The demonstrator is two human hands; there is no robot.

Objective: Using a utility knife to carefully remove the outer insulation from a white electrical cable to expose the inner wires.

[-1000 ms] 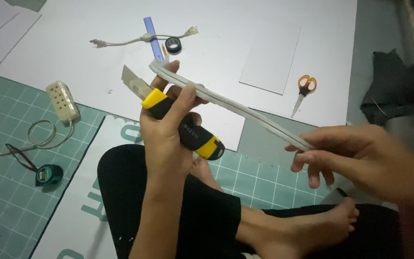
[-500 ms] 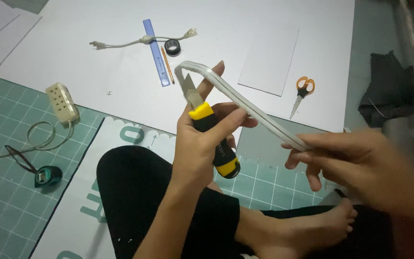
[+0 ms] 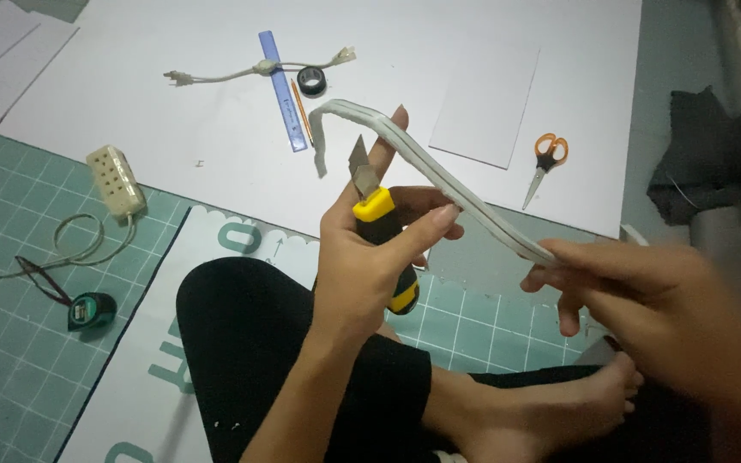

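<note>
Flat white cable (image 3: pixel 439 176) is arcing across the middle of the frame, its free end drooping at upper centre while the other end is running into the right hand (image 3: pixel 645 300) at right, whose fingers are pinching it closed. Left hand (image 3: pixel 370 257), at centre, is gripping a yellow-and-black utility knife (image 3: pixel 381 231) with clenched fingers, blade up and just beside the cable, one fingertip touching the cable's underside. Behind, on a white board (image 3: pixel 173 146), are lying a blue ruler (image 3: pixel 280 86), a short plug lead (image 3: pixel 242 73), a roll of black tape (image 3: pixel 311 80) and orange-handled scissors (image 3: pixel 545 163). At left, on the green cutting mat (image 3: pixel 10 223), are sitting a power strip (image 3: pixel 116 178) and a tape measure (image 3: pixel 92 310).
</note>
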